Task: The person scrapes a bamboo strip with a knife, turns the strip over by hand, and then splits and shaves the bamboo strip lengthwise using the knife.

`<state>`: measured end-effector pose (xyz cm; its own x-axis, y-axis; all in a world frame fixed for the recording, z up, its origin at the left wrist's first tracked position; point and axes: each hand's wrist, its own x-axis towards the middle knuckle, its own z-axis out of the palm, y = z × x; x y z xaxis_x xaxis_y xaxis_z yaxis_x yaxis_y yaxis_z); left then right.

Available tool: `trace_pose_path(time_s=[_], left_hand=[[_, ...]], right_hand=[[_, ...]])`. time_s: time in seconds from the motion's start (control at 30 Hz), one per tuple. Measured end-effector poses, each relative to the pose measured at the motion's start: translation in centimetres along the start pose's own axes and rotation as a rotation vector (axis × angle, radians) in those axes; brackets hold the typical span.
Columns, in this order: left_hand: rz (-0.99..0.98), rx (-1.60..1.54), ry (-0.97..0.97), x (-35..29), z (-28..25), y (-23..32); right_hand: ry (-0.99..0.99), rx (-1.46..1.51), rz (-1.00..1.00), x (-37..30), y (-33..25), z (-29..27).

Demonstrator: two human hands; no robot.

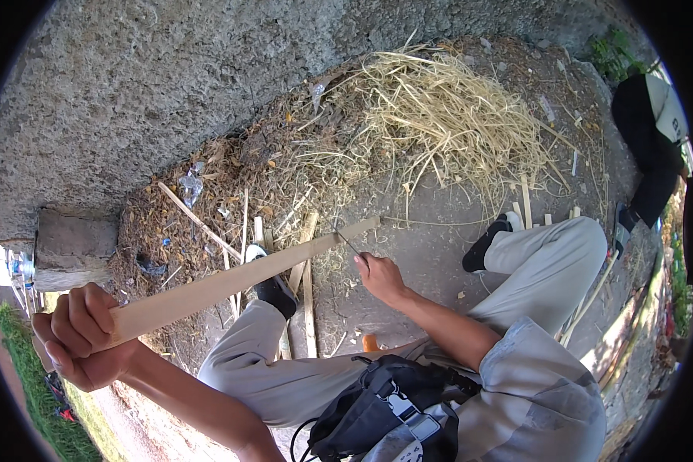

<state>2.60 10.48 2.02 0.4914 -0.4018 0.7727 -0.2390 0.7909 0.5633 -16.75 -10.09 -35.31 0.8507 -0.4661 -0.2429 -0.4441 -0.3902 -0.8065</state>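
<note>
My left hand is closed around the near end of a long, flat bamboo strip, which slants away to the right over my legs. In my right hand is a knife with a thin dark blade, its handle mostly hidden by the fingers. The blade meets the strip close to its far end. A thin curl of shaving trails rightward from that end.
A large heap of pale shavings lies ahead, beside a rough concrete wall. Several loose strips lie around my feet. A black bag rests at my waist. Another person is at the far right.
</note>
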Motion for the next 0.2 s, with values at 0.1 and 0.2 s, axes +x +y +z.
trace_pose_path(time_s=[0.1,0.2], left_hand=[[-0.075,-0.059,0.028,-0.2,-0.3,-0.1],[-0.096,-0.037,0.038,-0.4,-0.4,0.0]], right_hand=[[-0.021,-0.2,0.239,0.3,8.0,1.6],[-0.212,-0.226,0.426,0.2,11.7,-0.4]])
